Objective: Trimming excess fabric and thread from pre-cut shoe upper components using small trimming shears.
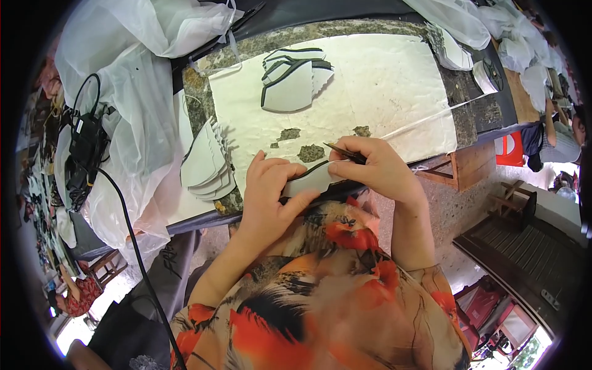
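Near the table's front edge, my left hand (pixel 269 188) is closed on a pale grey cut piece (pixel 311 181) with a black strip along its upper edge. My right hand (pixel 377 168) pinches the right end of that piece between thumb and finger. A slim dark pointed tool (pixel 345 153) also sits in my right hand, its tip toward the left; its exact kind is hard to make out. A narrow white tape (pixel 425 118) runs from beside my right hand to a roll (pixel 485 77) at the right. Beyond my hands lies a pile of black-edged pieces (pixel 288 92).
White paper (pixel 382 74) with torn spots covers the worn board. Fanned pale pieces (pixel 206 166) lie at its left edge, more (pixel 449 49) at the far right. Plastic bags (pixel 132 80) and a black device with a cord (pixel 85 139) are at left. Other people sit farther off.
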`<state>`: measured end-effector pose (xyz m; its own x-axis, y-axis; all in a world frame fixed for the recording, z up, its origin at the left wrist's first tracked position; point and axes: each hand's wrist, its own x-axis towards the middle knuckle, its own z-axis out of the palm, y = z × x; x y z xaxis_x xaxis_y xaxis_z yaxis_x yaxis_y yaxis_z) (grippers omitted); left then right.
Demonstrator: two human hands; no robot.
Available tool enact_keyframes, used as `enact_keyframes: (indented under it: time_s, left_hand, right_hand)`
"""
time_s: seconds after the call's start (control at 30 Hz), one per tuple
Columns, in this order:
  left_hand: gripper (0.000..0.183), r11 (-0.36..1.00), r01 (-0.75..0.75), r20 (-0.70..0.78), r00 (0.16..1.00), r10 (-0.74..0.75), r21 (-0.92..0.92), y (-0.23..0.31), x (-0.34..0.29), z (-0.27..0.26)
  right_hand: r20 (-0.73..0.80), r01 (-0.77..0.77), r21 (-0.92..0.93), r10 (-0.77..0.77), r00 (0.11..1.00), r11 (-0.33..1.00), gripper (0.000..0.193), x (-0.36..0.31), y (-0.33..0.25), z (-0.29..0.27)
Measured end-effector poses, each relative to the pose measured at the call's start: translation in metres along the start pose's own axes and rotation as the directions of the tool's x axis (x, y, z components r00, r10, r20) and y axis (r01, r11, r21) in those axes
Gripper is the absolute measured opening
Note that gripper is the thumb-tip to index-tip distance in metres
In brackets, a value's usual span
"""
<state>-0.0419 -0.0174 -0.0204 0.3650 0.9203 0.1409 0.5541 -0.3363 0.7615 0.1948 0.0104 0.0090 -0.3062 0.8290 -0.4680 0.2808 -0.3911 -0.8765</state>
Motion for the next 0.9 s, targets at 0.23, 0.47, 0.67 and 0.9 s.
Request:
enact_keyframes:
  time_s: [0.23, 0.47, 0.67, 0.9]
  left_hand:
    - [0.018, 0.842, 0.417, 0.364, 0.885, -0.291, -0.342, 0.004, 0.017, -0.019]
    - [0.021, 0.35, 0.699, 0.633, 0.715, -0.299, -0.624, 0.001, 0.031, -0.042]
    - [0.03, 0.631, 0.605, 0.622, 0.746, -0.238, -0.486, -0.019, 0.016, -0.049]
    - [0.023, 0.762, 0.484, 0.535, 0.817, -0.216, -0.43, 0.006, 0.042, -0.046]
  right_hand:
    - [0.0, 0.023, 0.119, -0.023, 1.0, 0.993, 0.012, -0.005, -0.006, 0.005]
    - [0.034, -0.004, 0.253, -0.005, 0.999, 0.967, 0.012, -0.007, -0.007, -0.001]
    - [0.038, -0.014, 0.268, 0.004, 0.999, 0.963, 0.01, -0.004, -0.01, 0.002]
    - [0.121, 0.003, 0.12, -0.018, 0.993, 0.993, 0.013, 0.001, -0.017, 0.008]
